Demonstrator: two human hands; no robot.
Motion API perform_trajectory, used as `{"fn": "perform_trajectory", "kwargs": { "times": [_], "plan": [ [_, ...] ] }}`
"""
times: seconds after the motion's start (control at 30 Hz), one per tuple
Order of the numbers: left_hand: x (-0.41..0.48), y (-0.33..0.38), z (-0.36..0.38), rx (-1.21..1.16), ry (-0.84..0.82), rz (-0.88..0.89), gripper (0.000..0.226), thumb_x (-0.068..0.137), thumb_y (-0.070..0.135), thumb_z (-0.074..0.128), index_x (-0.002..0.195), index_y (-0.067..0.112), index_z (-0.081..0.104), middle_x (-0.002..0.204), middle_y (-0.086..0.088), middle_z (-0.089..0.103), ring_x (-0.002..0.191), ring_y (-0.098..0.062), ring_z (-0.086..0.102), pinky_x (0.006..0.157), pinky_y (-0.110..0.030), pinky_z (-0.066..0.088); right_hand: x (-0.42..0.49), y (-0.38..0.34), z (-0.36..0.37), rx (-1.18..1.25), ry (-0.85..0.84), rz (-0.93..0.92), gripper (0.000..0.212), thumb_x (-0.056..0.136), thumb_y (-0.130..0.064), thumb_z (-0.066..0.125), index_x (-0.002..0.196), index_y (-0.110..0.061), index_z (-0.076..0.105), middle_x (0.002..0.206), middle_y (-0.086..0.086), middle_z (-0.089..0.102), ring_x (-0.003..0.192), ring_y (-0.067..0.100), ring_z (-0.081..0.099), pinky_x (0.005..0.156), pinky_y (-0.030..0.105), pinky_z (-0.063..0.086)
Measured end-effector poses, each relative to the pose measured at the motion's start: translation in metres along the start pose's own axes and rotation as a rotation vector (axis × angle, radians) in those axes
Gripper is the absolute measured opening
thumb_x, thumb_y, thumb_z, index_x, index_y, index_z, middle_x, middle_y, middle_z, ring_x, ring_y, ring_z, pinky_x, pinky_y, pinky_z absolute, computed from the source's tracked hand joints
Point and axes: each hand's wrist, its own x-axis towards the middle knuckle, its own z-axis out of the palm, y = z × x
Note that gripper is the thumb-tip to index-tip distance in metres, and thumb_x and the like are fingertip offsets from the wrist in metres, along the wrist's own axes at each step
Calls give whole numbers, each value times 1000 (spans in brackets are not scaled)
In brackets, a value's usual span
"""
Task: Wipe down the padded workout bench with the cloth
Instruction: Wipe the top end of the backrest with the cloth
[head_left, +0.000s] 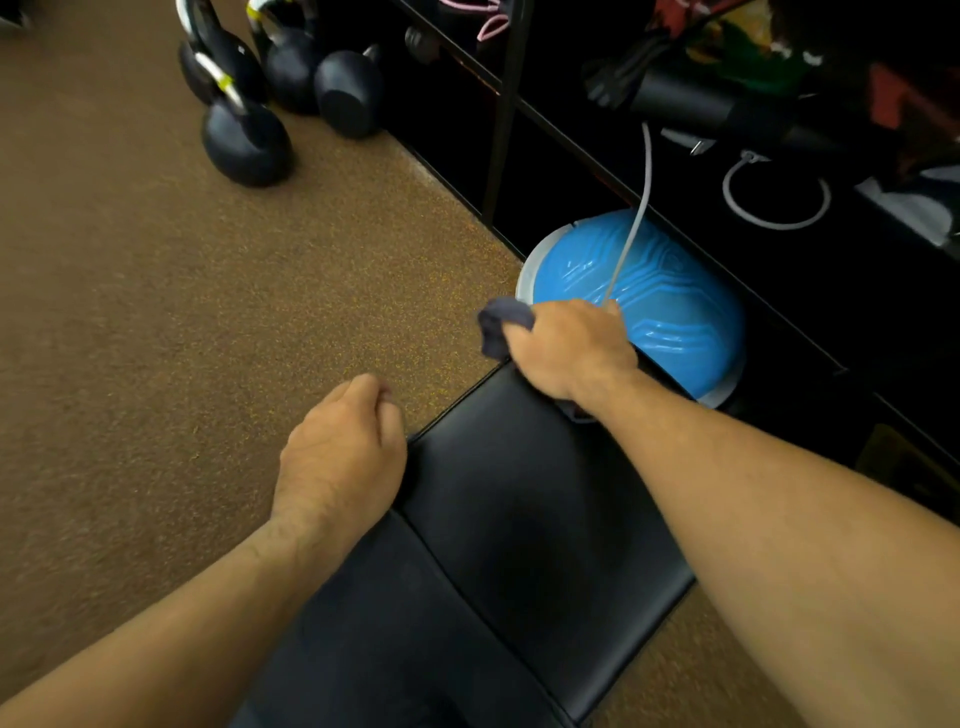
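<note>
The black padded bench (519, 519) runs from the bottom centre up toward the right, its far end near a blue dome. My right hand (566, 348) sits at that far end and grips a dark grey-blue cloth (498, 325), which bunches out to the left of my fingers. My left hand (345, 447) hovers at the bench's left edge with its fingers loosely curled, holding nothing.
A blue balance dome (665, 306) lies on the floor just beyond the bench end, with a grey cord (636, 218) hanging over it. A black storage rack (727, 171) fills the right. Several black kettlebells (247, 140) stand on the brown floor (182, 322) at upper left.
</note>
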Motion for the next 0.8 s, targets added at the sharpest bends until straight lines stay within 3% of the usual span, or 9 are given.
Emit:
{"fn": "perform_trajectory", "kwargs": {
  "times": [0.07,0.17,0.33,0.47,0.57,0.67,0.8],
  "plan": [
    [1,7,3,17,-30,20,23,95,32,35,85,25,54,84,11,56,81,-17,53,75,-38,45,-5,19,-5,105,37,200,57,91,-56,22,96,-18,65,100,11,67,89,33,57,88,47,43],
    [1,19,10,35,-69,56,23,96,32,34,88,25,54,89,10,56,85,-17,52,74,-34,39,-29,44,-9,220,96,430,63,94,-60,22,102,-15,66,102,13,66,92,37,58,73,40,38],
    [-2,51,21,69,-133,160,29,98,33,32,107,21,57,107,4,57,103,-18,51,87,-37,40,-79,66,-3,192,170,572,56,95,-58,25,111,-19,62,104,13,65,96,40,59,71,39,35],
    [-11,66,25,117,-149,250,36,99,34,31,124,21,53,119,0,56,111,-20,49,95,-38,40,-108,71,8,202,254,645,50,95,-54,30,114,-16,57,110,12,62,100,39,58,84,45,43],
    [-17,66,24,135,-168,267,40,99,34,30,132,20,48,127,0,53,117,-20,46,98,-38,38,-136,68,21,219,288,686,50,95,-49,35,133,-18,44,130,10,53,114,38,51,98,52,38],
    [-25,58,19,138,-185,286,42,100,34,29,135,19,45,134,0,49,120,-20,44,101,-38,38,-166,55,33,266,265,698,63,96,-47,36,151,-21,20,155,5,24,137,32,30,111,58,20],
    [-37,38,9,150,-189,297,43,100,35,29,137,19,44,137,1,47,123,-21,43,103,-39,38,-208,27,48,321,188,662,70,96,-38,43,154,-23,5,161,-1,-7,147,27,-6,116,58,2]
  ]
}}
